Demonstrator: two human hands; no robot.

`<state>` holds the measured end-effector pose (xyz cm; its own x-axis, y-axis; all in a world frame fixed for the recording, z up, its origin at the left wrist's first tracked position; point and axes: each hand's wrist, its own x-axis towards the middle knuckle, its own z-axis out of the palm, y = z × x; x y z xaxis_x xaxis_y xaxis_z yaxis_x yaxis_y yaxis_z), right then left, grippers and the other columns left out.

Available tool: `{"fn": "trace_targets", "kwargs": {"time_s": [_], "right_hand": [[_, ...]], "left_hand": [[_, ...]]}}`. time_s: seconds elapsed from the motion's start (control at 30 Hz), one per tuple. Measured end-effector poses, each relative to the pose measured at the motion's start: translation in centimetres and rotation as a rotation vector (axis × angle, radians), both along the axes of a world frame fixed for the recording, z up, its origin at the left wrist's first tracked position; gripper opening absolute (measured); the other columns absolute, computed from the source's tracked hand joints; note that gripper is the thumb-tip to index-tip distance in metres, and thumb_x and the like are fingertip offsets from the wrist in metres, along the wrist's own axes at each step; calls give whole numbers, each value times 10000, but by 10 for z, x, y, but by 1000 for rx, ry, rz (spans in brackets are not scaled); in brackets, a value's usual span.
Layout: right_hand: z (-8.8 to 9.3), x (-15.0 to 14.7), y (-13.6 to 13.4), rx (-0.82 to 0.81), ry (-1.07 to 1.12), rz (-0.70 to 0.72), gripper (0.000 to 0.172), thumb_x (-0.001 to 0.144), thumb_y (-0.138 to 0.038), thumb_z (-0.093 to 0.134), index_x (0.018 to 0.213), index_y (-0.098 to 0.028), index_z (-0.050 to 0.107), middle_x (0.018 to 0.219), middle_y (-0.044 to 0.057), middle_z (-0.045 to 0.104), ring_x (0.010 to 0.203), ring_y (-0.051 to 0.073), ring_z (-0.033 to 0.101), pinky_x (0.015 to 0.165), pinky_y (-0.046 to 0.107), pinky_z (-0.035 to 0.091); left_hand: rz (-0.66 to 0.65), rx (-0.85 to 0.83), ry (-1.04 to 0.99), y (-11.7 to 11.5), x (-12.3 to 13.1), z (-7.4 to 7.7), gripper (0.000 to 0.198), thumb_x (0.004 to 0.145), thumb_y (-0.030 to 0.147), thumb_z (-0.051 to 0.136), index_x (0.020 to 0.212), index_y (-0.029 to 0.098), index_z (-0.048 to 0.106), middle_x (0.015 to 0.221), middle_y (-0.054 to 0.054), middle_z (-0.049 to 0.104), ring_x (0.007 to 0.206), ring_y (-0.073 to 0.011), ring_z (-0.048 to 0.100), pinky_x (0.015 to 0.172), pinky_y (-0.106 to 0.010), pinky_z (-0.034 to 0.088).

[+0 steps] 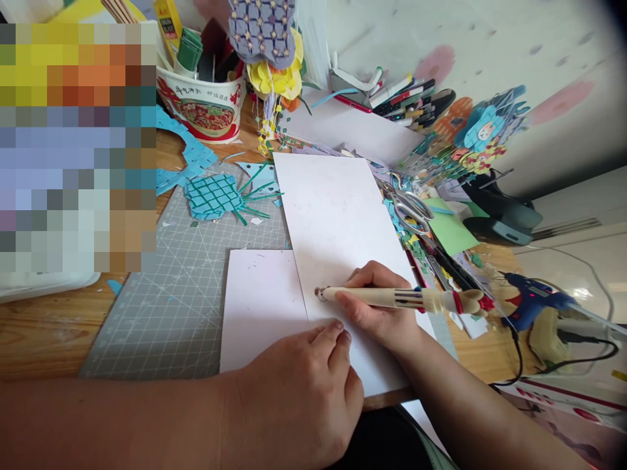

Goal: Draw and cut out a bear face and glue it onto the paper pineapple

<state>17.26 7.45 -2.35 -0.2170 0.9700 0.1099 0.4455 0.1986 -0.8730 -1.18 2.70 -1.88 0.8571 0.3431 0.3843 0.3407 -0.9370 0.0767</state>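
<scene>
The pen (377,297) is a chunky one with a cream barrel, coloured strips set in slots along it and a red-and-cream ornament at its right end. It lies almost level above the upper white sheet (333,215), tip to the left; whether the tip touches is unclear. That sheet lies slanted, bare but for faint pinkish marks, and overlaps the lower white sheet (259,294), which bears a few short dark strokes

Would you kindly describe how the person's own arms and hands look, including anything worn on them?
Both forearms are bare as far as the view reaches, with no sleeve in sight. The left hand and right hand are ungloved, and no watch, bracelet or ring shows on either.
</scene>
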Motion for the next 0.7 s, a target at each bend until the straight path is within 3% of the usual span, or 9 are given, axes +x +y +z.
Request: {"fn": "trace_targets", "kwargs": {"time_s": [0.7], "right_hand": [[0, -1, -1, 2, 20, 10, 227, 769, -293, 731, 672, -206, 545, 555, -29, 574, 495, 120, 493, 437, 257, 378]], "left_hand": [[10, 13, -11, 0, 0, 1, 169, 881, 222, 575, 892, 104, 695, 1108, -217, 712, 1042, -311, 692, 930, -385, 540]]}}
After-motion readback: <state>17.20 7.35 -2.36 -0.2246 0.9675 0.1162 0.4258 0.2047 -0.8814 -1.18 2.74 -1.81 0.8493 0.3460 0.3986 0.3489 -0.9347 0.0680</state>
